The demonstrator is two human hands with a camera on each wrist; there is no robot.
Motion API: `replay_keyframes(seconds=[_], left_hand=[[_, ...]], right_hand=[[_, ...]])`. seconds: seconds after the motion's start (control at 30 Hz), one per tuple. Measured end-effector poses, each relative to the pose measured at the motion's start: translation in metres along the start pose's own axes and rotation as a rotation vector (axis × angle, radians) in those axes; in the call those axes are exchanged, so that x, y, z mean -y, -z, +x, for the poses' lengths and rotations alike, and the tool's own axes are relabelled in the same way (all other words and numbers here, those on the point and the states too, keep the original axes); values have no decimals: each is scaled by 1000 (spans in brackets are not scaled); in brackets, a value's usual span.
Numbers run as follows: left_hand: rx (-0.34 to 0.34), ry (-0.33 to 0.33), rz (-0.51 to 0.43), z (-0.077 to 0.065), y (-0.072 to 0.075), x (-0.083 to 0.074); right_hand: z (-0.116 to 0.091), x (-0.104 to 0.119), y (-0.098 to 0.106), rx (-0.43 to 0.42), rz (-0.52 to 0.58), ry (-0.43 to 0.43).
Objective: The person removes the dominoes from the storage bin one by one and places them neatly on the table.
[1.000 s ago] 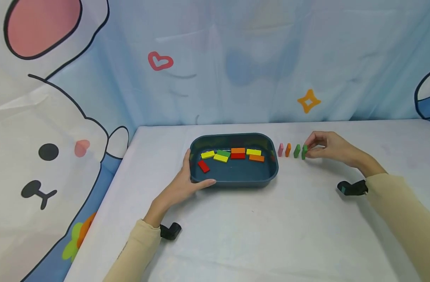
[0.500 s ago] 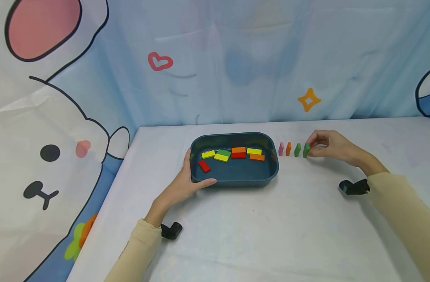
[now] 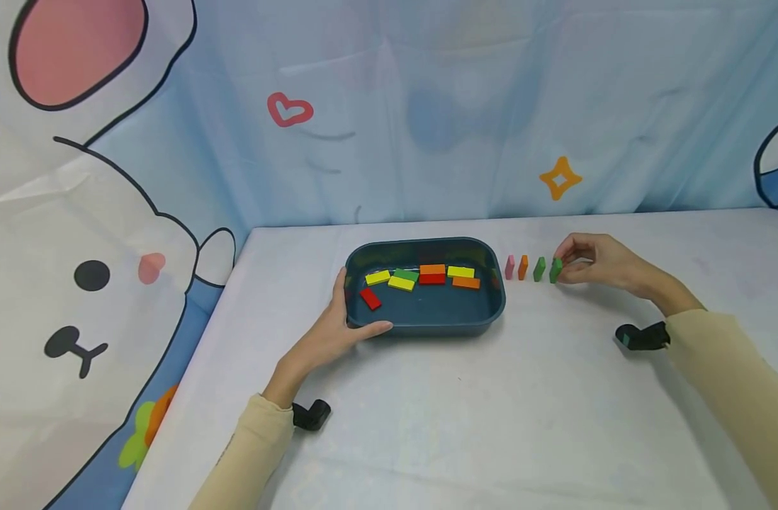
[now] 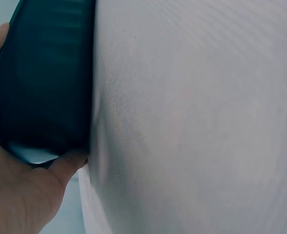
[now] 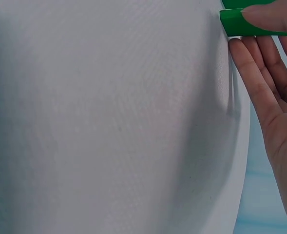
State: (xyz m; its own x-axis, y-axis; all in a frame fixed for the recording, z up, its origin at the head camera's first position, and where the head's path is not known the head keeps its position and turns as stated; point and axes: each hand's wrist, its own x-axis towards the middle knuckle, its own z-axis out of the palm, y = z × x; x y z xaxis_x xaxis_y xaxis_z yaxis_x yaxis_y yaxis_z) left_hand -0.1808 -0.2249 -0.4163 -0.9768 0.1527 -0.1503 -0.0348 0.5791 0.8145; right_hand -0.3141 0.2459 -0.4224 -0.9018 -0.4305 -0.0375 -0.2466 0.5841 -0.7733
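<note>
At the right end of a row of upright dominoes, my right hand point(image 3: 599, 262) pinches a green domino point(image 3: 555, 270) between thumb and fingers. In the right wrist view the thumb presses on that green domino's face, with another green one just behind it. To its left stand a second green domino point(image 3: 539, 269), an orange domino point(image 3: 523, 267) and a pink domino point(image 3: 509, 267), spaced slightly apart. My left hand point(image 3: 325, 336) grips the left end of a dark teal tray point(image 3: 427, 330), its thumb along the front wall and fingers on the left side.
Several loose dominoes lie in the tray, among them a red domino point(image 3: 370, 299), a yellow domino point(image 3: 401, 283) and an orange domino point(image 3: 466, 282). A white cloth covers the table point(image 3: 465, 411). Behind it hangs a printed curtain point(image 3: 389, 156).
The whole view has shifted slightly. My right hand and its green domino have edged a little to the right, away from the second green one. The left hand stays on the tray.
</note>
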Motion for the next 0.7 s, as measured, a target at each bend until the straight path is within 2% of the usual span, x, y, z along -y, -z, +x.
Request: replay_keyframes(seconds=[0.27, 0.47, 0.57, 0.7], left_hand=[[12, -8, -6, 0, 1, -1], [24, -18, -17, -1, 3, -3], [32, -14, -15, -2, 4, -3], [35, 2, 6, -2, 5, -3]], right_hand=[[-4, 0, 2, -6, 25, 46], [-11, 3, 17, -16, -10, 77], [-16, 16, 27, -46, -57, 80], [-18, 49, 34, -115, -115, 141]])
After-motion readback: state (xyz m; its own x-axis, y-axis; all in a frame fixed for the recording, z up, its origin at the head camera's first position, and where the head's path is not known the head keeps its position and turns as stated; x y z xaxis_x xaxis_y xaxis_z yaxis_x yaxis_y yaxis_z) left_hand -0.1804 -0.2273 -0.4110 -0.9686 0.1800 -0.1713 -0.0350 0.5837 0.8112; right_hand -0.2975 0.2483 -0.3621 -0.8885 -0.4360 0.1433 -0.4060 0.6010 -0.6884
